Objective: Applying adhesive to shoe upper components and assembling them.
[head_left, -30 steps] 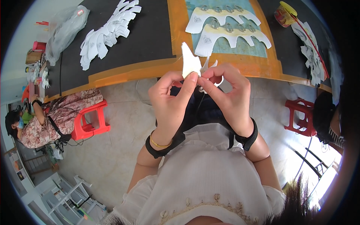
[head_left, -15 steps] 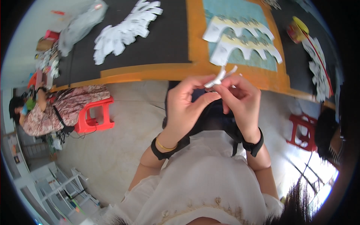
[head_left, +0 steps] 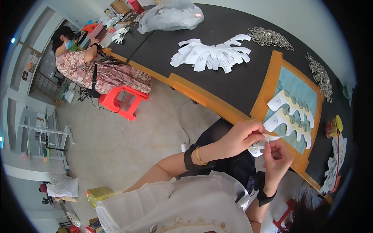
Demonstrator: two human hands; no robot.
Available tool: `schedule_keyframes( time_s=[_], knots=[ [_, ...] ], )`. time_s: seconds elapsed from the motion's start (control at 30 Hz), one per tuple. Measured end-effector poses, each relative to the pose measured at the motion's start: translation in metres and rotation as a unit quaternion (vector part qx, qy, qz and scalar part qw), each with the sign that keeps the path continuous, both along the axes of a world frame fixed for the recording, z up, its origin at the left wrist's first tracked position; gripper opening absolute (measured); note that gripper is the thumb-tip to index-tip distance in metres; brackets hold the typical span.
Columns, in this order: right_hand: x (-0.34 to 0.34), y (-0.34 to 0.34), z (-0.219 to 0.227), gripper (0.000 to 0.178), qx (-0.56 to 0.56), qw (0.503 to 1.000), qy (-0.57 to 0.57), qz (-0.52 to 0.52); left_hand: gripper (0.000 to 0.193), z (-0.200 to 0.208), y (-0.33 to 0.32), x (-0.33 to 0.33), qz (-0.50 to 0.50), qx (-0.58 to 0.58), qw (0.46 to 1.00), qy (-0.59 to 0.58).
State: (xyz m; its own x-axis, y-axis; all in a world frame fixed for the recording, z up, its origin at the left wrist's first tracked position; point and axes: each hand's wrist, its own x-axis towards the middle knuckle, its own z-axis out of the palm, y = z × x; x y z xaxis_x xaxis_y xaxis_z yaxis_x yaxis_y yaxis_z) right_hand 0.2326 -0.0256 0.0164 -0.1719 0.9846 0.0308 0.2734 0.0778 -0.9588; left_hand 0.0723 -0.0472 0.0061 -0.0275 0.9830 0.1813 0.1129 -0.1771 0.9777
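My left hand [head_left: 241, 139] and my right hand [head_left: 277, 157] meet at the table's near edge. Both pinch a small white paper-like piece [head_left: 255, 150] with scalloped edges; its upper part curls between my fingertips. Whether a ring is on it is hidden by my fingers. Just beyond my hands, two white scalloped strips [head_left: 272, 123] with yellowish bands lie on a teal mat [head_left: 292, 79]. Silver oval rings [head_left: 292, 120] stand along those bands. Orange tape [head_left: 268, 86] borders the mat.
On the black table [head_left: 229, 91] lie a pile of white cut pieces [head_left: 211, 54], a silver ring heap [head_left: 271, 37], another ring heap [head_left: 320, 77] and a plastic bag [head_left: 171, 16]. A yellow-lidded tub [head_left: 333, 127] stands at right. A co-worker [head_left: 83, 64] sits on a red stool [head_left: 126, 101].
My view has swung left, bringing the co-worker and both ring heaps further in. My hands appear lower and further right, still pinching the white piece, which shows more of its scalloped part.
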Motion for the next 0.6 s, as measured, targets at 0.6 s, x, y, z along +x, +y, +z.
schedule_keyframes(
  time_s=[0.6],
  knots=[
    [0.007,0.0,0.017,0.013,-0.16,0.969,0.19,0.01,0.01,-0.004,0.005,0.017,0.02,-0.003,0.974,-0.226]
  ],
)
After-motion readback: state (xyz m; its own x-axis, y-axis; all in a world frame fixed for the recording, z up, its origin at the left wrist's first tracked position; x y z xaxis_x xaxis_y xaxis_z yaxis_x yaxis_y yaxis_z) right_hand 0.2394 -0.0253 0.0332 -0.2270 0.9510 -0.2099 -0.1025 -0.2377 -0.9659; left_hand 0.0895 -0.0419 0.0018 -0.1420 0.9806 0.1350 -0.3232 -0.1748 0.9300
